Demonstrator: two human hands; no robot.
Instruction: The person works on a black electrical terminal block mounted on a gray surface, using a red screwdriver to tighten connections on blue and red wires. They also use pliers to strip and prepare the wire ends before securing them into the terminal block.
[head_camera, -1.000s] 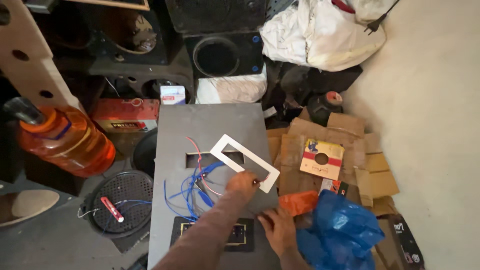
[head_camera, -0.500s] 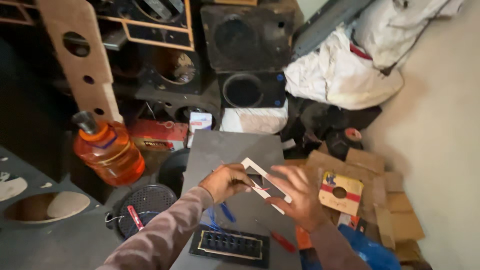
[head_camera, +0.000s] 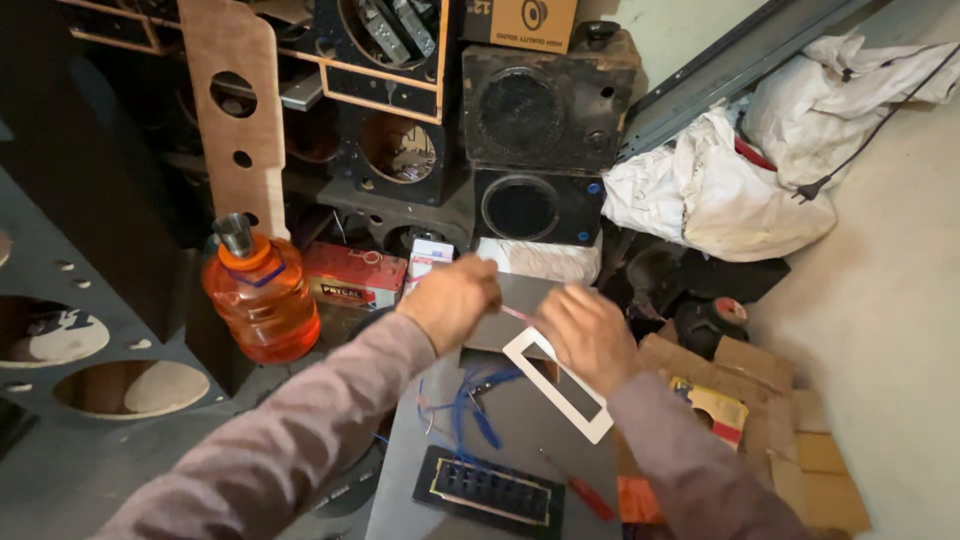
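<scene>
My left hand (head_camera: 452, 300) and my right hand (head_camera: 585, 335) are raised over the far end of a grey panel (head_camera: 520, 420). Between them runs a thin pinkish wire (head_camera: 517, 314); both hands are pinched on it. A white rectangular frame (head_camera: 575, 400) lies tilted on the panel just under my right hand. Blue and red wires (head_camera: 470, 400) spill from a cut-out in the panel. Near the panel's front edge sits a black switch plate (head_camera: 490, 490) with a gold rim, beside a red-handled tool (head_camera: 588, 496).
An orange water jug (head_camera: 262, 295) stands at the left. Black speaker boxes (head_camera: 535, 110) are stacked behind, with white sacks (head_camera: 730, 200) at the right. Flattened cardboard (head_camera: 760, 400) lies right of the panel. Grey boards with round holes (head_camera: 100, 370) sit at the left.
My view has tilted up and closed in. Both hands have risen from the white frame toward the panel's far end and now hold a thin wire between them.
</scene>
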